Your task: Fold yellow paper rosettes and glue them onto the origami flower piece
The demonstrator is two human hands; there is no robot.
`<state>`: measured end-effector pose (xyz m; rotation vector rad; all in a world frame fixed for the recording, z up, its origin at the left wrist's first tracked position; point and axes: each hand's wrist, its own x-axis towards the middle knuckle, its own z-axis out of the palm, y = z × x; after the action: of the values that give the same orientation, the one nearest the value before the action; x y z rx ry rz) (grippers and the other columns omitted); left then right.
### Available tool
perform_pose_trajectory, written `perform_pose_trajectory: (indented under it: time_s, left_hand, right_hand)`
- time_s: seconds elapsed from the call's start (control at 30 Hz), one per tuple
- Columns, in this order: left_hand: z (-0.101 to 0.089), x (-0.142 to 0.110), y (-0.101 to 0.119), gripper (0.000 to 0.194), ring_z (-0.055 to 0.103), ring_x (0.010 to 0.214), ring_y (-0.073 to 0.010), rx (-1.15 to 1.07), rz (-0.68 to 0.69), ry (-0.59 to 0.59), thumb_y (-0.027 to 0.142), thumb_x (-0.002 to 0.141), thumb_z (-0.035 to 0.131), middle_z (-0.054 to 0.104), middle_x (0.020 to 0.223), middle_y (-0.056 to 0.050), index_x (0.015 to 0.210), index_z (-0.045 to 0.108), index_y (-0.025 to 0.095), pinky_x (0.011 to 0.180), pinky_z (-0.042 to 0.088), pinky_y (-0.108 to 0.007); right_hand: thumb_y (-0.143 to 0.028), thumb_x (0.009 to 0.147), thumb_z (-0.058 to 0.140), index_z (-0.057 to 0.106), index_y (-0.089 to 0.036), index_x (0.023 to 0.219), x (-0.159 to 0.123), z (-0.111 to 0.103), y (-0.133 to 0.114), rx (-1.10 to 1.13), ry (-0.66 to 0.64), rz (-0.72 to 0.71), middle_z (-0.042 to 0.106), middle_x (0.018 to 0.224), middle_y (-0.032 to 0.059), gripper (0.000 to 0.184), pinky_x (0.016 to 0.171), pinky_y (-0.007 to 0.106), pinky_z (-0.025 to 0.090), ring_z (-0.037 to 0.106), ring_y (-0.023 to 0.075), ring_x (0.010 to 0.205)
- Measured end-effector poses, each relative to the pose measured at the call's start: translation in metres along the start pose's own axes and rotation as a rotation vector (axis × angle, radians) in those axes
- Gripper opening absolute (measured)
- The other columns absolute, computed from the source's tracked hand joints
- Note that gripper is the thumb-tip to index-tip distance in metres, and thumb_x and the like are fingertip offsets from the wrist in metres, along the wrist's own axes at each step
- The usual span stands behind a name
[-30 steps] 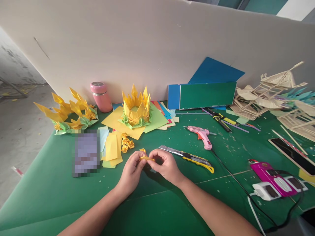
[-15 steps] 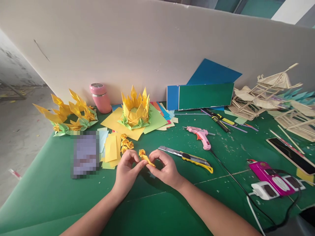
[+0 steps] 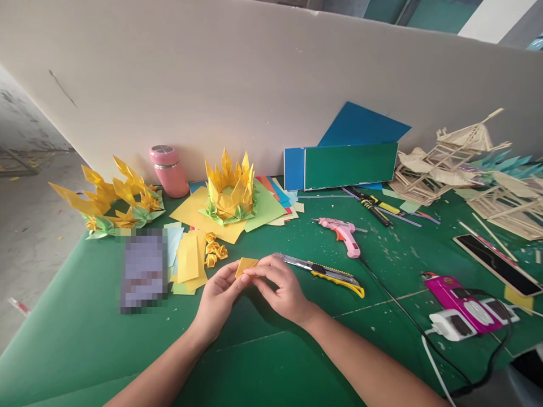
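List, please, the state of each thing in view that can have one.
Yellow paper: folded, held by left hand, touched by right hand
Knife: blade extended
Glue gun: lying on its side
Pink flask: lidded, standing
Middle crown: points up
Left crown: points splayed
Small roses: folded, clustered
Phone: flat, screen dark
Pixelated object: cannot tell

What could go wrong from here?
Cutter: its blade, apparently extended, lies close to the right hand; a sideways slip might cut it.
Roses: clustered near the left hand; a careless nudge might scatter or dent them.
Paper: a small piece pinched in both hands; uneven pulling might crease or tear it.
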<state>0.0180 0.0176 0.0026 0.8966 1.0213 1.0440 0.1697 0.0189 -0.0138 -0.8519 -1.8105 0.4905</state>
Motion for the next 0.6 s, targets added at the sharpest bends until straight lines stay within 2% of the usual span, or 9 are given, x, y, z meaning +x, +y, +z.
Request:
perform_pose_trajectory:
  time_s: [0.13,0.3,0.43,0.6]
  left_hand:
    - [-0.0002,0.0017,0.0018,0.033,0.069,0.075,-0.0191,-0.084,-0.049,-0.032,0.041,0.063,0.079,0.075,0.082,-0.006,0.082,0.07,0.015,0.079,0.055,-0.032]
    - [-0.0032,0.0028,0.0012,0.022,0.068,0.076,-0.0153,-0.158,-0.076,-0.041,0.032,0.067,0.078,0.074,0.082,-0.004,0.08,0.071,0.016,0.08,0.055,-0.028]
    - [-0.0025,0.0025,0.0041,0.022,0.069,0.078,-0.0178,-0.154,-0.081,-0.059,0.032,0.067,0.078,0.074,0.085,-0.005,0.08,0.071,0.016,0.082,0.056,-0.031]
    - [-0.002,0.0024,0.004,0.029,0.069,0.087,-0.0223,-0.08,-0.101,-0.118,0.038,0.069,0.075,0.075,0.093,-0.009,0.087,0.072,0.015,0.087,0.054,-0.035]
  right_hand:
    - [-0.014,0.083,0.058,0.052,-0.025,0.098,-0.0014,-0.0001,0.0025,0.024,0.067,-0.005,0.055,0.083,0.0013,0.018,0.065,0.029,0.05,0.053,0.0145,0.068]
    - [-0.019,0.084,0.062,0.062,-0.024,0.093,0.0015,-0.0058,0.0004,-0.179,0.04,0.001,0.058,0.087,0.0046,0.009,0.074,0.033,0.051,0.059,0.0187,0.083]
    - [-0.02,0.087,0.058,0.064,-0.025,0.096,0.0025,-0.0085,-0.0036,-0.264,0.021,-0.015,0.064,0.09,0.0061,0.012,0.076,0.036,0.052,0.061,0.0199,0.083]
    - [-0.02,0.087,0.059,0.067,-0.024,0.095,-0.0065,-0.009,-0.0047,-0.254,0.049,0.041,0.068,0.089,0.0066,0.012,0.075,0.035,0.055,0.065,0.0199,0.082]
